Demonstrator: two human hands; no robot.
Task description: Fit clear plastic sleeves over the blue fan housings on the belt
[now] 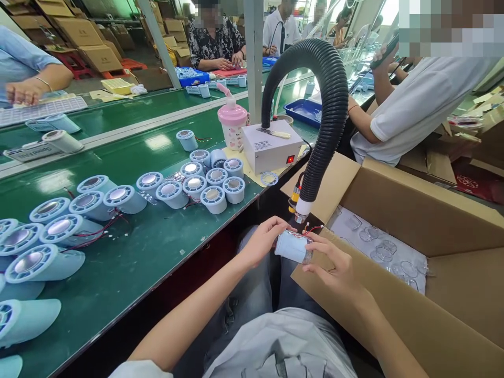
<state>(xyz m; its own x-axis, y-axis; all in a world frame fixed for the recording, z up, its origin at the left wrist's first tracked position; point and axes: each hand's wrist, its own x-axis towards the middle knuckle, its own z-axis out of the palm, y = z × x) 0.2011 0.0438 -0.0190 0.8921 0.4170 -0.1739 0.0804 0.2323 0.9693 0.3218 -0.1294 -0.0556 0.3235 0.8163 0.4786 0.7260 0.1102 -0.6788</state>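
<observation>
Between my hands lies a light blue cylinder [291, 247] on its side, with red wires along its top and clear plastic at its right end. My left hand [264, 241] grips its left end. The fingers of my right hand [331, 258] close on the right end. Just above the cylinder is the white nozzle [305, 206] of a black corrugated hose [334, 100]. Many similar blue cylinders [212, 195] with round silvery centres stand or lean on the green table [157, 247] to the left, some with red and black wires.
A white box [271, 149] with a red switch stands beside a pink cup [232, 123]. At right, an open carton [378, 210] holds clear plastic rings [384, 251]. A knife [274, 133] lies on the white box. Several people sit around the tables.
</observation>
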